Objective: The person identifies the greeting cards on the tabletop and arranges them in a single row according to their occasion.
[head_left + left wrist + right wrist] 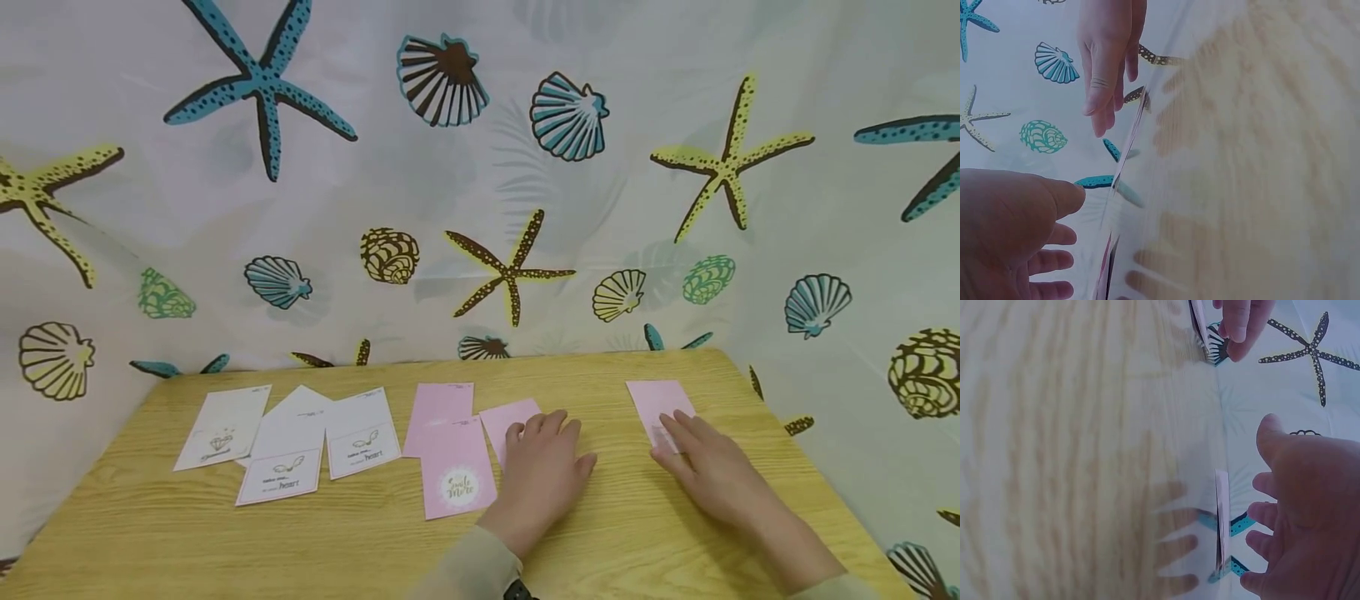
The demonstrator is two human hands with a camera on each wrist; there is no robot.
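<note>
My left hand (536,475) is over a plain pink card (498,421) and covers much of it in the head view, fingers loosely bent. Near the table's right side, the spread fingers of my right hand (712,467) overlap the lower part of a lone pink card (654,402). Both hands show relaxed fingers with nothing gripped. In the right wrist view this card (1222,515) appears edge-on, beside the right fingertips. Left of my left hand lie a pink "Smile More" card (459,487) and another pink card (442,404) partly beneath it.
White cards lie at the left of the wooden table (337,542): one with a diamond drawing (225,425), one with wings and "heart" (281,475), a similar one (365,433), and one partly covered (300,400). A seashell-print cloth (420,317) hangs behind and at the sides.
</note>
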